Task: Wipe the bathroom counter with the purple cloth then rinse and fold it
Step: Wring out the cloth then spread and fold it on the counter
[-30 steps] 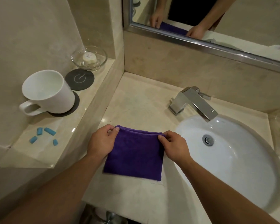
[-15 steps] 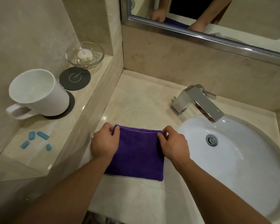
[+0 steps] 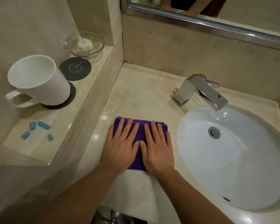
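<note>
Fold step: left hand (image 3: 120, 147) and right hand (image 3: 157, 147) both flat, fingers straight, pressing the folded purple cloth (image 3: 141, 126) on counter (image 3: 144, 94). Looks near done; next, lift off.

Single head-worn wide-angle view, looking forward and down, close above the counter (image 3: 141, 94), sink (image 3: 233, 159) right, mirror (image 3: 249, 10) top
</note>
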Demonstrator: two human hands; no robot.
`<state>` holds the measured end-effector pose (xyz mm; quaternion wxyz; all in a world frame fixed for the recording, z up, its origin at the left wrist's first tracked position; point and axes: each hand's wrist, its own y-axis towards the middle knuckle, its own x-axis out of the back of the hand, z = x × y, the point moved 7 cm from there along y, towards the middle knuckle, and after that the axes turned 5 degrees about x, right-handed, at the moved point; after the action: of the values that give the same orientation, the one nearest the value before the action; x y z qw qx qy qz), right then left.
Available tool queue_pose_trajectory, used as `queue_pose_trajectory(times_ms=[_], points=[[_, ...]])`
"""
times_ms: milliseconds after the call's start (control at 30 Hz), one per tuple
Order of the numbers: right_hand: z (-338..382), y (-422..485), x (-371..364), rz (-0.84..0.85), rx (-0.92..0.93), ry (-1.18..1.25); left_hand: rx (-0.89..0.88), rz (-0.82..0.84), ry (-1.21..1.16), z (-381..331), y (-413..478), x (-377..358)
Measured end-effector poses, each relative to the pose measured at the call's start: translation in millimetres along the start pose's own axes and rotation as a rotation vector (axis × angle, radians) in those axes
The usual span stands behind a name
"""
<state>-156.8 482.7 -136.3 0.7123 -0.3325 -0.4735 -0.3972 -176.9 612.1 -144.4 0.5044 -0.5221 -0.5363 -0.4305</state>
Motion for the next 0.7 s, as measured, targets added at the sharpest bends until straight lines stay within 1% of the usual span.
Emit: queue_pose_trajectory(times_ms=[133,233,300,367,533,700], points=[[-8,4,-2,0.008,0.0,-0.04,0.005,0.025,0.007,-5,7,-4],[-12,1,2,0.002,-0.046,-0.045,0.056,0.041,-0.003,2,3,-2],[-18,-1,-1,0.056,-0.075,-0.027,0.069,0.061,-0.01,12,-2,-3],[-18,1,-3,0.1,-0.063,-0.009,0.076,0.093,-0.039,19,-2,-5],[-24,-4,3,0.056,-0.084,0.032,0.059,0.077,-0.055,23,-5,3],[-24,2,-2,0.103,-0.087,0.044,0.075,0.135,-0.075,31,-3,0]])
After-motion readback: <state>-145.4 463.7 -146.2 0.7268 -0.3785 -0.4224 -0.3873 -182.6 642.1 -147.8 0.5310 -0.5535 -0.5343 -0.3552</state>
